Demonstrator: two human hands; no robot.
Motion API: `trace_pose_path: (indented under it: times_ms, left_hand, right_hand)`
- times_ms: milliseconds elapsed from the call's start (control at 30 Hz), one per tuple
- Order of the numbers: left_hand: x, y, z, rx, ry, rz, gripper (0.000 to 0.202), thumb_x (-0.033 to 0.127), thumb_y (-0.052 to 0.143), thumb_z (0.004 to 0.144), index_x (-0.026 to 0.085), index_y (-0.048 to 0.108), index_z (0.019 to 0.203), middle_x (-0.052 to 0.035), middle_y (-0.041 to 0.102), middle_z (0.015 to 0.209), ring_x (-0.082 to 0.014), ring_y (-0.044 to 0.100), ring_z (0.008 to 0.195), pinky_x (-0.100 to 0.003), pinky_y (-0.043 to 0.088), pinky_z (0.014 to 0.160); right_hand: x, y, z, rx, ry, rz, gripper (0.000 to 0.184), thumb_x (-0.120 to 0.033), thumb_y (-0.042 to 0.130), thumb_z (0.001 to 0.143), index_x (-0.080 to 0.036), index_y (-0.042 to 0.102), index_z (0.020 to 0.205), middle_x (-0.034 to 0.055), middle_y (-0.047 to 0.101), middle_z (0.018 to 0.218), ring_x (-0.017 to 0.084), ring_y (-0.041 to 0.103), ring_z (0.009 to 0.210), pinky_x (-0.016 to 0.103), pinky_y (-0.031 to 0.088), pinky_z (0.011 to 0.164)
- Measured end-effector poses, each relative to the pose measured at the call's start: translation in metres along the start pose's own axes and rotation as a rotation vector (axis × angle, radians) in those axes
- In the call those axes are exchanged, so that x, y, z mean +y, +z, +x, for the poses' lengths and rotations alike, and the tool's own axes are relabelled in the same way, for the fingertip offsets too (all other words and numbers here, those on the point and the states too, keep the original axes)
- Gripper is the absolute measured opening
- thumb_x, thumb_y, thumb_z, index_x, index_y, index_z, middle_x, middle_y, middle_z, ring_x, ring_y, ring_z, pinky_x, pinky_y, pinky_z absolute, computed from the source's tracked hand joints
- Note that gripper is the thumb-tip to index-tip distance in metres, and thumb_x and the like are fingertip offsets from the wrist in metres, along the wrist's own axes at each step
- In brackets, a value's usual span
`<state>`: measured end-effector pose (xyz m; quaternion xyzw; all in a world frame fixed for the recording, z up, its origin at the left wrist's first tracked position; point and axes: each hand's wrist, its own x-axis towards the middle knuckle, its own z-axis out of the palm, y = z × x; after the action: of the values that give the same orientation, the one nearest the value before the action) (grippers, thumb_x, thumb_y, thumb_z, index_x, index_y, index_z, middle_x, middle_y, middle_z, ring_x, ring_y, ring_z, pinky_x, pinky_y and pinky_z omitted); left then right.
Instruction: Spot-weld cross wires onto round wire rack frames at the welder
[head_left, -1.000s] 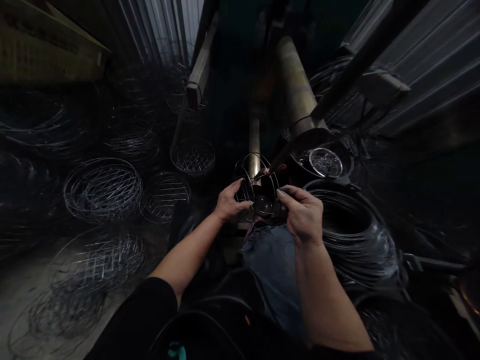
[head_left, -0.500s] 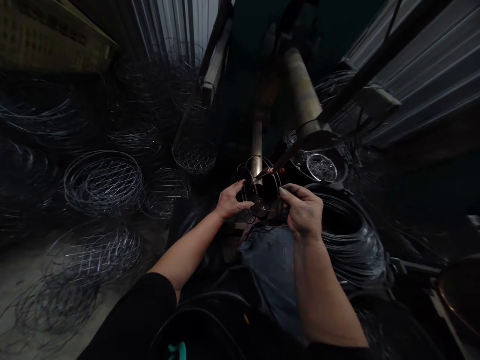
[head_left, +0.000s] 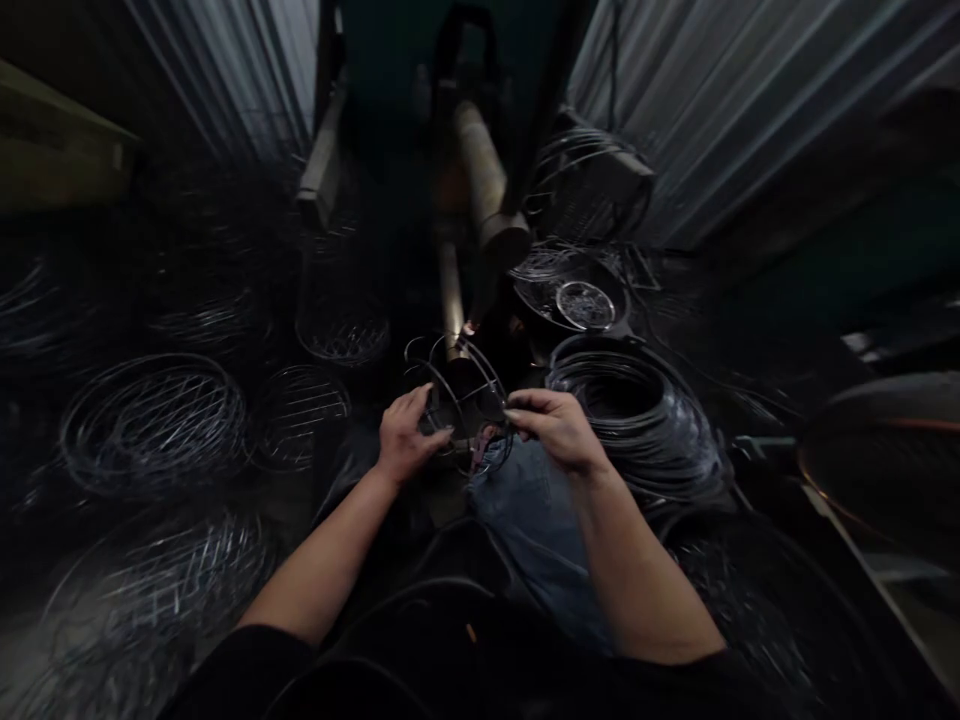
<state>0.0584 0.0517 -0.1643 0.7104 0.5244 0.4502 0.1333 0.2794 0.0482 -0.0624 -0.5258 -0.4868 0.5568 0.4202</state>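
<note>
A small frame of thin wire rings joined by cross wires (head_left: pixel 474 388) is held between my hands, at the lower end of an upright metal rod (head_left: pixel 452 300). My right hand (head_left: pixel 559 425) pinches its right rim between thumb and fingers. On the left side, my left hand (head_left: pixel 405 432) cups the rings loosely, thumb and fingertips apart but against the wire. A small bright glow (head_left: pixel 469 328) shows just above the frame. The contact between wire and rod is too dark to make out.
Round wire grids (head_left: pixel 154 425) lie piled on the left. To the right are a large coil of wire (head_left: pixel 637 420) and a dark basin (head_left: pixel 622 310) with a wire ring inside. A thick metal cylinder (head_left: pixel 484 170) juts toward me above the work. Blue cloth (head_left: pixel 532 530) covers my lap.
The view has swung to the right, so everything sits further left. The wire frame has turned and tilted slightly between my hands; both hands stay at its sides.
</note>
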Motion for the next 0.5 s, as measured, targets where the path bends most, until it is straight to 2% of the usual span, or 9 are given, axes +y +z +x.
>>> trace_pose_path:
  times_ms: [100, 200, 300, 367, 433, 500]
  left_hand:
    - [0.014, -0.006, -0.018, 0.018, 0.12, 0.151, 0.064, 0.044, 0.076, 0.07, 0.019, 0.059, 0.126, -0.0125, 0.067, 0.116, -0.0297, 0.063, 0.103, -0.045, 0.05, 0.093]
    - [0.041, -0.008, -0.022, 0.06, 0.243, 0.145, 0.07, 0.05, 0.075, 0.072, 0.022, 0.055, 0.132, -0.0127, 0.067, 0.114, -0.0291, 0.063, 0.102, -0.044, 0.051, 0.09]
    - [0.076, -0.007, -0.018, 0.096, 0.349, 0.019, 0.08, 0.049, 0.075, 0.073, 0.024, 0.045, 0.142, -0.0129, 0.064, 0.12, -0.0288, 0.061, 0.109, -0.043, 0.051, 0.094]
    - [0.091, -0.004, -0.018, 0.076, 0.401, -0.07, 0.078, 0.043, 0.075, 0.075, 0.026, 0.042, 0.144, -0.0123, 0.063, 0.123, -0.0281, 0.059, 0.114, -0.042, 0.051, 0.098]
    - [0.093, 0.002, -0.022, 0.006, 0.398, -0.126, 0.066, 0.039, 0.073, 0.076, 0.025, 0.051, 0.137, -0.0111, 0.064, 0.123, -0.0273, 0.059, 0.116, -0.042, 0.05, 0.1]
    - [0.078, 0.009, -0.029, -0.099, 0.251, -0.144, 0.051, 0.04, 0.071, 0.076, 0.025, 0.062, 0.123, -0.0089, 0.067, 0.119, -0.0259, 0.06, 0.114, -0.041, 0.05, 0.101]
  right_hand:
    - [0.008, -0.012, -0.029, 0.025, -0.011, -0.018, 0.019, -0.032, 0.075, 0.062, -0.017, 0.07, 0.072, -0.0028, 0.057, 0.055, 0.009, 0.045, 0.045, 0.024, 0.038, 0.045]
    - [-0.002, -0.027, -0.062, 0.105, -0.063, -0.033, 0.012, -0.031, 0.072, 0.069, -0.021, 0.072, 0.077, -0.0034, 0.055, 0.052, 0.009, 0.044, 0.043, 0.024, 0.037, 0.043]
    - [-0.038, -0.049, -0.091, 0.226, -0.181, -0.179, 0.011, -0.03, 0.071, 0.073, -0.023, 0.074, 0.082, -0.0017, 0.058, 0.056, 0.011, 0.047, 0.044, 0.026, 0.039, 0.043]
    - [-0.07, -0.068, -0.102, 0.344, -0.334, -0.364, 0.01, -0.028, 0.071, 0.073, -0.023, 0.075, 0.082, 0.0007, 0.065, 0.066, 0.013, 0.054, 0.052, 0.028, 0.044, 0.049]
    - [-0.102, -0.088, -0.107, 0.404, -0.456, -0.578, 0.011, -0.027, 0.071, 0.074, -0.025, 0.076, 0.084, 0.0014, 0.071, 0.079, 0.016, 0.063, 0.069, 0.032, 0.051, 0.064]
    - [-0.129, -0.106, -0.109, 0.452, -0.52, -0.751, 0.012, -0.028, 0.069, 0.077, -0.024, 0.076, 0.085, 0.0012, 0.072, 0.08, 0.016, 0.064, 0.073, 0.034, 0.05, 0.07]
